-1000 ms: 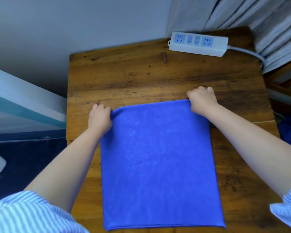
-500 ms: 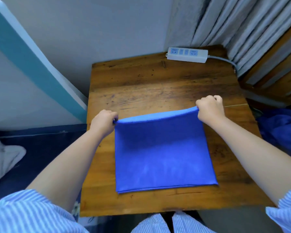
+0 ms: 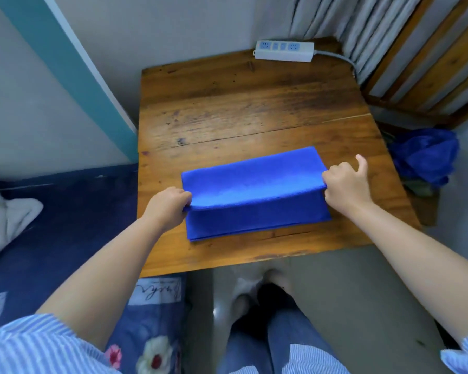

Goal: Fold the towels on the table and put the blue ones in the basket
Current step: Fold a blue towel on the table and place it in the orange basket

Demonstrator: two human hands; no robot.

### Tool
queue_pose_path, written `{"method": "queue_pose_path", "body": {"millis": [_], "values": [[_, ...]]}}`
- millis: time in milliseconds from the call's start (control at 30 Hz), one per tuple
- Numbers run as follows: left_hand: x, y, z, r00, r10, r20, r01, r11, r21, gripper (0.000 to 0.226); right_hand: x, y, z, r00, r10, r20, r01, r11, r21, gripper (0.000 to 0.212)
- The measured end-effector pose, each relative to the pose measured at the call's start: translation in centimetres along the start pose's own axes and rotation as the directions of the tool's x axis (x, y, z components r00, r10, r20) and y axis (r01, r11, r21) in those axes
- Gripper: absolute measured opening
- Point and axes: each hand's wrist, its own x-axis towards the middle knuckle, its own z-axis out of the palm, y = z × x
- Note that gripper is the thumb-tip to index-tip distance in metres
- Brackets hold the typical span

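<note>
Pinching one blue towel (image 3: 254,182) on one table (image 3: 241,103): left hand (image 3: 168,205), right hand (image 3: 346,184), one corner each.

Table (image 3: 227,109): far half is bare wood, open to a hand from the near side and from above. 1 obstacle there: power strip (image 3: 284,51) at the far right edge, its cable (image 3: 341,59) trailing off the right corner.

Near half: blue towel (image 3: 254,190) spans the middle, upper layer lifted, with left hand (image 3: 168,206) and right hand (image 3: 346,184) at its 2 ends. Narrow bare strips remain left, right and near of it.

Left of table: wall and bed (image 3: 52,225) close in. Far right: curtain (image 3: 335,14) and wooden slats (image 3: 430,63). Right: heap of blue cloth (image 3: 427,155) just beside the table edge.
</note>
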Motion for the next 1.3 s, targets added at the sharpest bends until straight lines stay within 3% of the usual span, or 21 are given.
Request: {"method": "queue_pose_path", "body": {"millis": [100, 233, 300, 467, 567, 667, 767, 867, 1000, 1067, 1167, 1200, 1300], "values": [[-0.9, 0.5, 2.0, 1.000, 0.006, 0.015, -0.007, 1.000, 0.027, 0.016, -1.6, -0.1, 1.0, 0.987, -0.095, -0.130, 0.097, 0.995, 0.013, 0.020], [-0.9, 1.2, 4.0, 0.999, -0.028, 0.033, 0.024, 0.994, 0.106, 0.013, -2.3, -0.2, 2.5, 0.964, -0.178, -0.199, 0.183, 0.983, 0.007, 0.031], [-0.7, 1.6, 4.7, 0.998, -0.038, 0.051, 0.029, 0.986, 0.163, 0.009, -2.4, -0.3, 3.6, 0.960, -0.196, -0.198, 0.206, 0.978, 0.027, 0.031], [-1.2, 1.7, 6.1, 0.994, -0.039, 0.106, 0.012, 0.970, 0.243, 0.022, -3.7, -0.4, 5.8, 0.961, -0.229, -0.154, 0.238, 0.970, 0.047, 0.033], [-1.8, 1.6, 6.0, 0.995, 0.053, -0.085, -0.036, 0.981, 0.193, 0.022, -4.5, -0.7, 6.4, 0.958, -0.244, -0.148, 0.254, 0.966, 0.054, 0.033], [-2.2, 1.5, 4.9, 0.963, 0.158, -0.220, -0.114, 0.973, 0.200, 0.039, -4.7, -1.0, 6.6, 0.962, -0.239, -0.132, 0.249, 0.966, 0.064, 0.033], [-2.4, 1.3, 5.1, 0.953, 0.162, -0.255, -0.117, 0.976, 0.183, 0.040, -4.8, -1.4, 6.8, 0.965, -0.245, -0.095, 0.252, 0.965, 0.074, 0.034], [-2.8, 1.8, 6.4, 0.980, 0.102, -0.173, -0.065, 0.976, 0.209, 0.039, -5.2, -1.7, 7.1, 0.961, -0.267, -0.066, 0.271, 0.961, 0.059, 0.034], [-3.1, 2.2, 8.8, 0.990, -0.117, 0.083, 0.096, 0.970, 0.221, 0.030, -5.2, -1.4, 7.6, 0.953, -0.289, -0.089, 0.293, 0.956, 0.029, 0.027], [-3.3, 2.2, 9.4, 0.992, -0.108, 0.065, 0.094, 0.978, 0.186, 0.029, -5.2, -1.1, 7.8, 0.937, -0.330, -0.118, 0.335, 0.942, 0.026, 0.012], [-3.5, 2.0, 9.1, 0.982, -0.131, 0.139, 0.095, 0.967, 0.237, 0.027, -5.1, -1.1, 7.4, 0.933, -0.346, -0.097, 0.353, 0.934, 0.064, 0.025], [-3.6, 2.0, 8.8, 0.982, -0.137, 0.133, 0.102, 0.965, 0.243, 0.026, -5.0, -1.1, 7.3, 0.933, -0.347, -0.093, 0.354, 0.932, 0.078, 0.026], [-2.9, 2.4, 7.5, 0.996, 0.013, -0.094, 0.006, 0.982, 0.191, 0.025, -3.9, -1.7, 6.4, 0.943, -0.315, -0.108, 0.329, 0.932, 0.153, 0.027]]}}
